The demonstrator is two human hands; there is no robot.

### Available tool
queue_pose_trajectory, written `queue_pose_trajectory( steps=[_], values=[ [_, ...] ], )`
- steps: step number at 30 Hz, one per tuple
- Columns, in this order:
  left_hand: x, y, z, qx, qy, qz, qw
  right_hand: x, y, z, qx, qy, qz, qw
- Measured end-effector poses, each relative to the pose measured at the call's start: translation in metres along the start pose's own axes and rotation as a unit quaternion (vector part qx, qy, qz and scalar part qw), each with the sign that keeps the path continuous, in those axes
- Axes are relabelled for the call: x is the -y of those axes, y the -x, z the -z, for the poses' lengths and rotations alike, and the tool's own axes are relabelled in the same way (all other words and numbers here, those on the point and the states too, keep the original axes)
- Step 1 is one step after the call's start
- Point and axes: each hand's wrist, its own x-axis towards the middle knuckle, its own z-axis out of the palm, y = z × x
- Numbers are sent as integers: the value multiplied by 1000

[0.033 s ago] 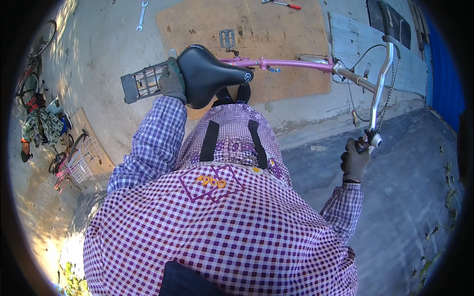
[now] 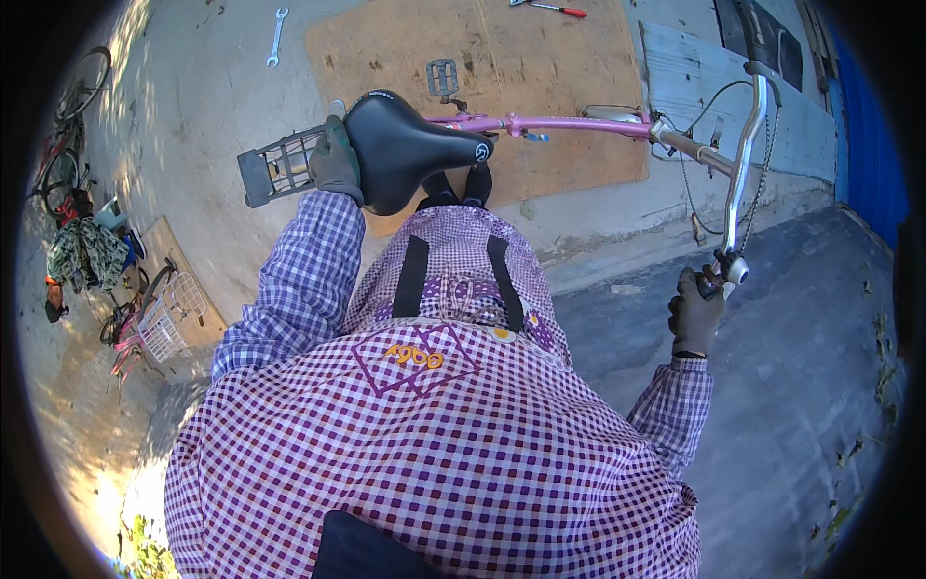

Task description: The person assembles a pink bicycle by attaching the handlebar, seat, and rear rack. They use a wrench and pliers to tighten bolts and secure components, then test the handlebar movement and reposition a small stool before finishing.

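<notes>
A pink bicycle frame (image 2: 579, 126) stands across in front of me, with a black saddle (image 2: 405, 145) at its left end and a silver handlebar (image 2: 743, 174) at its right. My left hand (image 2: 335, 162), in a grey-green glove, is closed on the rear edge of the saddle, beside the dark rear rack (image 2: 280, 166); its fingertips are partly hidden. Gloved as well, my right hand (image 2: 696, 311) wraps round the near end of the handlebar, at the grip. A black pedal (image 2: 442, 77) shows beyond the frame. Most of the bicycle's lower part is hidden.
Brown boards (image 2: 559, 77) lie under the bicycle. A wrench (image 2: 277, 39) and a red-handled tool (image 2: 555, 9) lie on the far ground. At the left are a crouching person (image 2: 92, 253), a bicycle with a white basket (image 2: 174, 318) and another bicycle (image 2: 85, 82). A blue wall (image 2: 873, 145) bounds the right.
</notes>
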Motion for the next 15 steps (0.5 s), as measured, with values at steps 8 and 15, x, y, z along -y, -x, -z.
queue_pose_trajectory(
  steps=[8,15],
  values=[
    [-26,13,4,23,-36,47,998,5,10,-2,1,10,19,1000],
    [-5,-2,1,94,-62,7,994,-6,38,-20,-155,128,347,916]
  ],
)
